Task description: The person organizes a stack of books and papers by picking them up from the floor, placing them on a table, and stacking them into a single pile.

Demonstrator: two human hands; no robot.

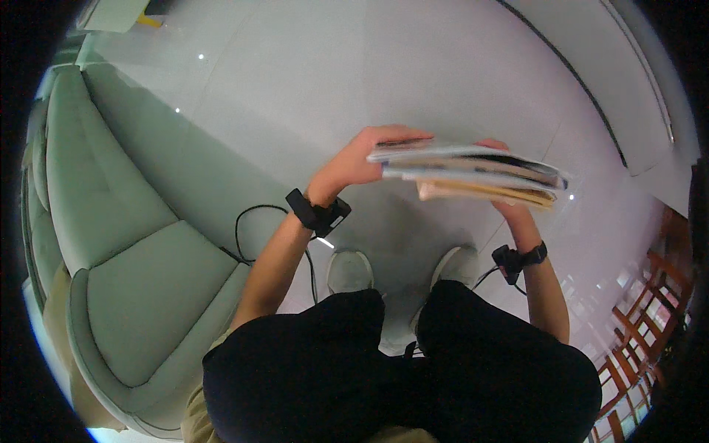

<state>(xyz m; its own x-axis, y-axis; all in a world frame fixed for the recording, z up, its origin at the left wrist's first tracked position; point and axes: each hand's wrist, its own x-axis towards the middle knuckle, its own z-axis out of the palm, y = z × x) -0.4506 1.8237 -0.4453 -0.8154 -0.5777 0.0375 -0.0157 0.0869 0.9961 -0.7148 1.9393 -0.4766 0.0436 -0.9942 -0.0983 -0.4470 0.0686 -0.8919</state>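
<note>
A stack of thin books or magazines (471, 169) is held up above the floor, edge-on to me and slightly blurred. White, grey and tan layers show in it, with a yellowish one at the near side. My left hand (371, 155) grips its left end. At the right, my right hand (507, 206) holds the stack; fingertips show at its far side and the palm at its near side, while the rest is hidden behind the stack. Black devices are strapped to both wrists, the left wrist device (318, 213) and the right wrist device (518, 260).
A pale green sofa (160, 299) curves along my left. Glossy tile floor (310, 72) lies ahead. A black cable (237, 227) loops by my left arm. At upper right stands a white cabinet-like unit (604, 72); wooden chairs (637, 338) are at lower right.
</note>
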